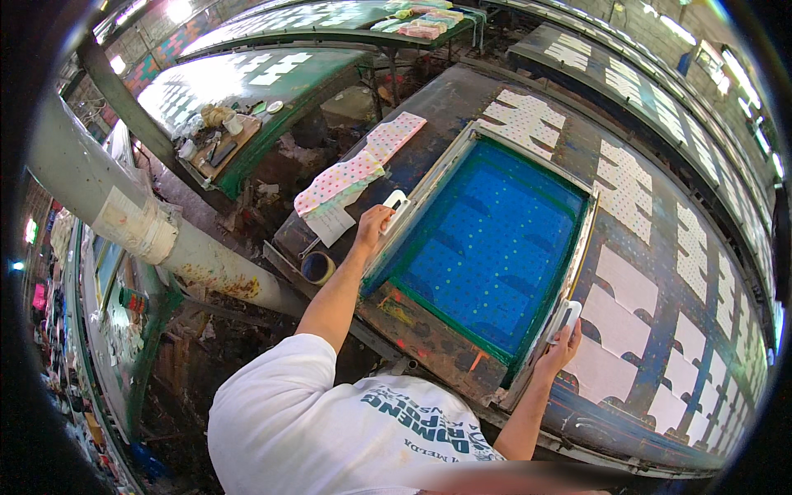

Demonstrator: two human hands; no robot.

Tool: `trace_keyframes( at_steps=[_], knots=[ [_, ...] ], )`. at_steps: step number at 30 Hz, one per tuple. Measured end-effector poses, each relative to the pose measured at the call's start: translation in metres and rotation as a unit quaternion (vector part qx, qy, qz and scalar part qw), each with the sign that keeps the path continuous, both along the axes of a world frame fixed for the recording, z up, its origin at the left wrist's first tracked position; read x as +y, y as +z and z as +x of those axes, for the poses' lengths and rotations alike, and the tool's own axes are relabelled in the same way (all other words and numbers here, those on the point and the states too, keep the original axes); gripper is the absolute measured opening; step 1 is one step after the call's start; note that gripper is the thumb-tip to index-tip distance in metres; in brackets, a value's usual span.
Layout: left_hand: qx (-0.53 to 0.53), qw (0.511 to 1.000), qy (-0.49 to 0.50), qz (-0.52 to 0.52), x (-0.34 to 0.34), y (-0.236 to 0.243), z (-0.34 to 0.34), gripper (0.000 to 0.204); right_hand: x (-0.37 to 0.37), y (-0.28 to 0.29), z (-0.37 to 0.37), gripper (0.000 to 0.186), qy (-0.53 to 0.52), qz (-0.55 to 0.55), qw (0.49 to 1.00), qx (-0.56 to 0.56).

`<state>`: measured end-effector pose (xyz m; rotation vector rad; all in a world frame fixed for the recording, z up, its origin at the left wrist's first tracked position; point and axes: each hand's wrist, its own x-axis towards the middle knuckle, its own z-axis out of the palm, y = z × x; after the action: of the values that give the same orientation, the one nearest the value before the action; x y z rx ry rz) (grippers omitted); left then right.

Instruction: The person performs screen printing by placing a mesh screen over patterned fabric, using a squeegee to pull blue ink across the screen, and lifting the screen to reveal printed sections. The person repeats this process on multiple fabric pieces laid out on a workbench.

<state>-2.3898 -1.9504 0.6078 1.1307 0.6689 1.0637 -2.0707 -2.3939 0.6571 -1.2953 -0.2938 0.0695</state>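
Observation:
A large screen-printing frame (pixel 487 239) with blue mesh and a green border lies tilted across the dark printing table in front of me. Small light dots form a pattern over its mesh. White handles are fixed to its two long sides. My left hand (pixel 375 224) is closed round the left handle (pixel 397 203), arm stretched forward. On the nearer right side, my right hand (pixel 559 353) grips the right handle (pixel 568 317), its fingers partly hidden. Beyond the frame's far end lie white dotted cloth pieces (pixel 524 122); plain pale pieces (pixel 619 289) lie to its right.
Dotted cloth (pixel 355 172) and a paper sheet (pixel 330 224) lie on the table (pixel 450 91) left of the frame. Close by is a roll of tape (pixel 317 268). A thick pillar (pixel 223 256) slants at my left. Other long tables with cloth pieces run behind.

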Motion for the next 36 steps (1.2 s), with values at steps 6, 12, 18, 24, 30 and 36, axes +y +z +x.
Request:
trace_keyframes(
  at_steps=[6,12,18,24,30,36],
  knots=[
    [0.003,1.0,-0.002,0.006,0.002,-0.004,0.0,0.031,-0.001,-0.005,0.004,0.044,0.001,0.009,1.0,-0.007],
    [0.004,1.0,0.003,0.006,0.002,-0.004,0.001,0.03,-0.002,-0.002,0.003,0.045,0.006,0.007,1.0,-0.003],
    [0.008,1.0,0.003,-0.004,0.0,0.001,0.001,0.027,0.0,0.004,0.0,0.042,0.002,0.003,1.0,-0.001],
    [0.018,1.0,0.01,0.002,-0.001,0.003,0.0,0.029,0.001,0.004,-0.003,0.042,-0.003,0.011,1.0,0.006],
    [0.007,1.0,0.01,-0.001,0.001,0.001,0.002,0.024,0.001,0.002,0.0,0.043,0.009,0.014,1.0,-0.001],
    [0.003,1.0,0.019,-0.006,0.006,-0.007,0.003,0.023,0.002,0.003,0.0,0.044,-0.007,0.016,1.0,0.026]
  ],
)
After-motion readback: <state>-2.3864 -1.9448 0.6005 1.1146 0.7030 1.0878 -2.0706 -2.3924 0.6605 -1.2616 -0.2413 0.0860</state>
